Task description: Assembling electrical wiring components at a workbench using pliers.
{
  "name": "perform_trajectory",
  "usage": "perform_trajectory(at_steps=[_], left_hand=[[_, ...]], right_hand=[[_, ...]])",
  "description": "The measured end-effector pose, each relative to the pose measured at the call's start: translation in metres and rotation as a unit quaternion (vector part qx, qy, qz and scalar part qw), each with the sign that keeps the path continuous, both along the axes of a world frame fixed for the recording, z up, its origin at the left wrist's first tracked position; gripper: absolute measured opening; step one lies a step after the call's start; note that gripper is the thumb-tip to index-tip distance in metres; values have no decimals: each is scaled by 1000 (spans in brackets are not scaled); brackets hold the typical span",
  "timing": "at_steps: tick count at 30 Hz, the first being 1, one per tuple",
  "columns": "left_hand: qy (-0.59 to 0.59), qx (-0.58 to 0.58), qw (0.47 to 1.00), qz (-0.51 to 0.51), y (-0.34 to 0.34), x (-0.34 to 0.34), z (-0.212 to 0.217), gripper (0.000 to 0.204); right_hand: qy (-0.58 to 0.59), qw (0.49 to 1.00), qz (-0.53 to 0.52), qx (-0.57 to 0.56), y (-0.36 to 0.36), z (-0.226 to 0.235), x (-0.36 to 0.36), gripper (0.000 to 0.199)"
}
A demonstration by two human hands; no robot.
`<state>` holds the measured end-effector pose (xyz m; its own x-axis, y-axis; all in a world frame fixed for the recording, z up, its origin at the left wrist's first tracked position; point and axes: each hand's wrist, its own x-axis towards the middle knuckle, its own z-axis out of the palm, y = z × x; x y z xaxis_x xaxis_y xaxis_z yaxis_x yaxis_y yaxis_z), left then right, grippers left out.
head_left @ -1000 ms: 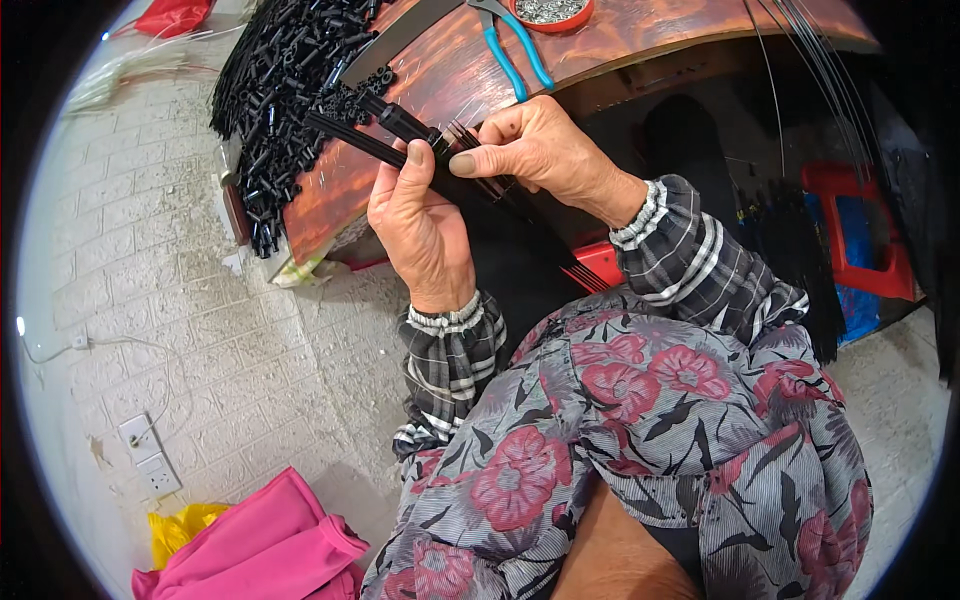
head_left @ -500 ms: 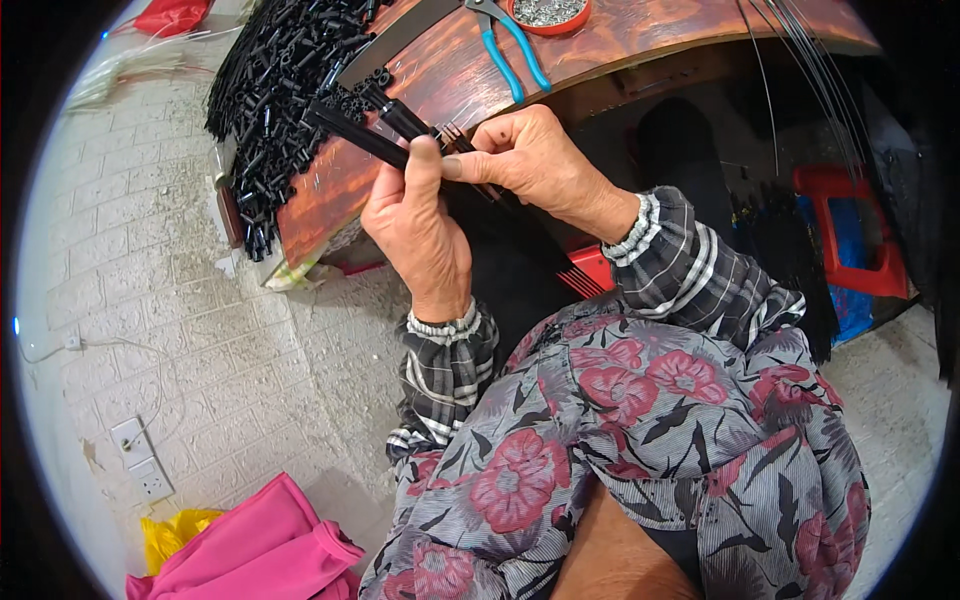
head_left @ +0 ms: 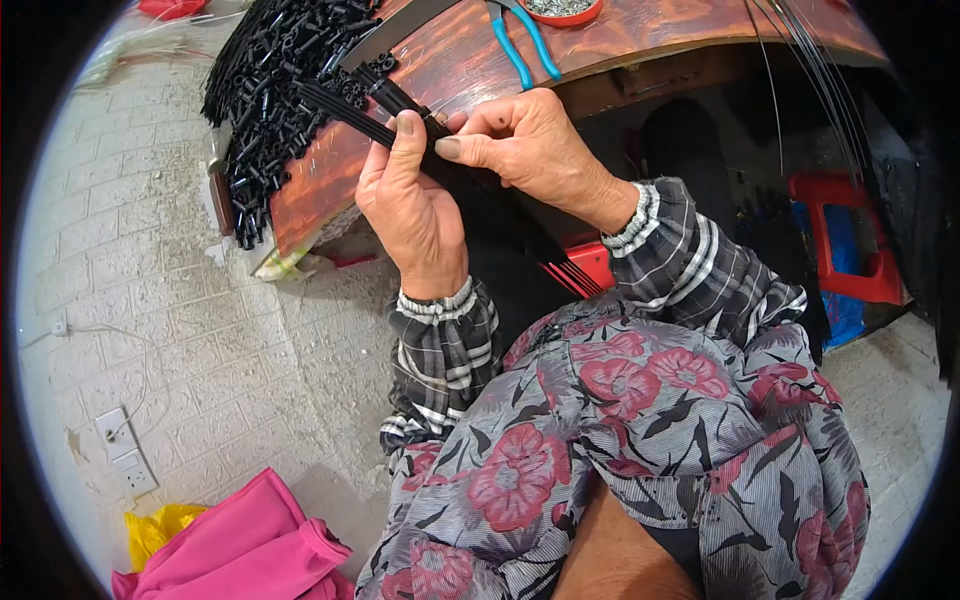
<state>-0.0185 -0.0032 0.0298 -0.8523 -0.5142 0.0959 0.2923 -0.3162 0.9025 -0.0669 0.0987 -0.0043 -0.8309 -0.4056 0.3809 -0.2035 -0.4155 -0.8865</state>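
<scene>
My left hand (head_left: 415, 215) is closed round a bundle of thin black ribs (head_left: 345, 110), apparently part of an umbrella frame, with the thumb pressed along the top. The bundle slants from the table's edge down toward my lap, where its thin lower ends (head_left: 565, 275) spread beside something red. Next to the ribs, a thicker black tube (head_left: 390, 95) sticks out past my fingers. My right hand (head_left: 545, 145) pinches at the bundle just below that tube, thumb and forefinger close together. My own fingers hide the exact spot they grip.
A heap of short black plastic tubes (head_left: 270, 110) covers the left of the wooden table (head_left: 300, 205). Blue-handled pliers (head_left: 528, 50), a grey blade (head_left: 400, 32) and a red dish (head_left: 585, 18) of small silver pieces lie behind. Thin wires (head_left: 825, 80) and a red stool (head_left: 885, 280) are right.
My right thumb has shifted slightly left and down along the bundle. The coppery rib parts that showed by my right fingers are now mostly covered. Both hands keep their hold.
</scene>
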Motion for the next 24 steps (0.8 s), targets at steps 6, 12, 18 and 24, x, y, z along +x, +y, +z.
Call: perform_trajectory(at_steps=[6, 12, 18, 24], left_hand=[[5, 43, 999, -28, -5, -2, -7, 17], [17, 56, 998, -37, 4, -5, -6, 18], [42, 117, 990, -69, 11, -9, -6, 20], [55, 171, 979, -96, 5, -5, -20, 25]], right_hand=[[-4, 999, 20, -36, 5, 2, -2, 18], [-45, 998, 25, 34, 15, -2, -6, 21], [-179, 980, 90, 15, 27, 10, -11, 24], [-211, 966, 146, 7, 26, 9, -12, 22]])
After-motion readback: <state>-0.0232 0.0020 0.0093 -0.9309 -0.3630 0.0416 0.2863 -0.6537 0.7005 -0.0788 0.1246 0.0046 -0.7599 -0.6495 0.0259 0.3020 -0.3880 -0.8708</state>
